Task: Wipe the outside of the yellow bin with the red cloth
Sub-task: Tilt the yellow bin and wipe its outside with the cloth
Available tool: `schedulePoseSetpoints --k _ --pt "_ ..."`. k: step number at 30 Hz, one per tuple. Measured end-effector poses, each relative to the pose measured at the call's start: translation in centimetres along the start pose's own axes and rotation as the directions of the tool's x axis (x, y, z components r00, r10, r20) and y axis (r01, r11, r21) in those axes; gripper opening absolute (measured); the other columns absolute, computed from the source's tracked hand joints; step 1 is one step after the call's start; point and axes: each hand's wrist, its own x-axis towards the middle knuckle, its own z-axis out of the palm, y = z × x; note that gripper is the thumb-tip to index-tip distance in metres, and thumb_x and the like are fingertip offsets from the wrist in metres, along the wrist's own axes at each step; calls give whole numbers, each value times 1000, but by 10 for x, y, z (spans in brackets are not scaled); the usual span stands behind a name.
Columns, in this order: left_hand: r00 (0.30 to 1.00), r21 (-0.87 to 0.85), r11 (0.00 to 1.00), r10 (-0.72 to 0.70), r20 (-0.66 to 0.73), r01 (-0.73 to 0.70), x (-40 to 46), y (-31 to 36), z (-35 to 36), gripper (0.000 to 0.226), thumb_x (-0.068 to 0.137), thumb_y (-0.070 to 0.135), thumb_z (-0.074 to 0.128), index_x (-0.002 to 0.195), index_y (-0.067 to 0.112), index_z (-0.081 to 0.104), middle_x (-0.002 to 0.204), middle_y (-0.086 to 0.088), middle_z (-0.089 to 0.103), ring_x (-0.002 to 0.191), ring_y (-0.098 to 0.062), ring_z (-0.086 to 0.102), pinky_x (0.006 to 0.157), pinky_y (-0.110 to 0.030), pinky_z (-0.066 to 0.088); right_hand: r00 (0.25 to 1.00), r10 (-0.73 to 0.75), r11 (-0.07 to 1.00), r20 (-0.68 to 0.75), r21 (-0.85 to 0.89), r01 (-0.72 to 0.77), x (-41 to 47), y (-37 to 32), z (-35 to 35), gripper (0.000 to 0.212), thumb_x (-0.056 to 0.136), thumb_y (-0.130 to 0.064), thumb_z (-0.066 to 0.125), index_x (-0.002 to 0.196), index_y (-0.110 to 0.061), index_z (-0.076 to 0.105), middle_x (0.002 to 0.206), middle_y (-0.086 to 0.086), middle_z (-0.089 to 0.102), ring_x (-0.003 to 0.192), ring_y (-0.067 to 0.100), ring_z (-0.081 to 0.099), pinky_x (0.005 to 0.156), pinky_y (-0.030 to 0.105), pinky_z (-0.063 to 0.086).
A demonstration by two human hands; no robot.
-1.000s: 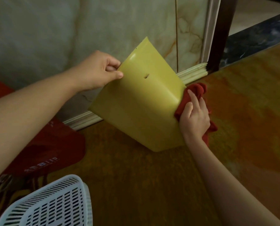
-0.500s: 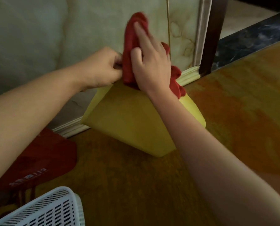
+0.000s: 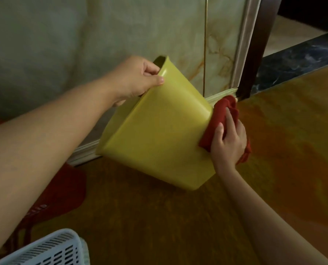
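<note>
The yellow bin (image 3: 159,134) is tilted over the floor, its open top turned toward the wall and its base corner low at the front. My left hand (image 3: 140,77) pinches the bin's rim at the upper left. My right hand (image 3: 229,142) presses the bunched red cloth (image 3: 218,119) flat against the bin's right side wall. Part of the cloth hangs out behind my right hand.
A marbled wall with a pale skirting board (image 3: 82,152) runs behind the bin. A dark door frame (image 3: 254,54) stands at the right. A red bag (image 3: 60,190) lies on the orange-brown floor at the left, and a white slotted basket (image 3: 50,249) sits at the bottom left.
My right hand has carried the cloth from the bin's rim, near my left hand, down to the bin's right side. The bin has turned a little in my left hand.
</note>
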Motion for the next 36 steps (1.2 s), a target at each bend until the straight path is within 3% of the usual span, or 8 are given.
schedulePoseSetpoints --k 5,8,11,15,19,23,29,36 --pt "999 40 999 37 12 -38 14 13 13 28 86 15 56 100 -7 64 101 -30 65 84 -26 53 80 -47 48 928 -373 918 9 -139 370 -20 -66 32 70 81 -72 32 143 -43 17 153 2 18 144 31 7 109 56 5" --pt "996 49 998 29 81 -33 4 2 15 28 85 18 57 99 -6 63 101 -28 65 87 -28 57 79 -45 47 915 -402 908 -31 -140 395 -7 -51 32 65 83 -68 32 143 -43 20 152 6 26 143 28 13 111 51 11" --pt "990 216 976 -8 138 -22 -32 -34 18 12 83 10 59 92 14 65 83 -4 72 73 -8 69 69 -28 54 996 -63 998 70 13 62 -4 -3 27 59 87 -61 33 141 -51 11 156 2 18 144 23 8 116 50 9" --pt "995 137 990 -9 104 -6 -48 -46 19 19 83 7 57 85 25 64 65 18 71 66 -2 68 62 -19 55 900 400 886 176 179 -429 -21 21 35 55 92 -49 34 143 -48 13 157 -1 14 144 25 7 116 52 9" --pt "999 255 966 22 27 -28 -39 -39 15 9 83 6 57 82 10 64 66 -17 69 59 -18 58 58 -30 48 835 499 802 231 240 -546 -24 15 39 58 89 -42 33 143 -45 16 155 0 22 140 28 21 113 53 20" --pt "997 425 903 37 71 -64 -43 -36 15 22 82 8 56 61 9 52 45 -1 42 41 -6 29 40 -19 21 721 578 635 382 345 -691 -49 -2 50 54 92 -32 36 144 -38 22 149 2 35 132 26 37 109 48 33" --pt "993 458 889 -29 118 -28 -60 -48 4 16 83 7 54 69 11 60 49 -7 50 45 -5 38 45 -22 27 714 541 557 444 447 -700 -89 -8 52 73 82 -33 60 144 -37 22 149 -2 36 131 21 40 108 44 38" --pt "986 516 854 -19 165 -70 -65 -52 -3 10 83 11 55 82 10 65 79 -28 67 64 -18 50 56 -27 32 723 499 461 477 560 -688 -113 1 24 63 83 -3 55 140 -23 38 138 2 47 114 18 56 94 37 51"
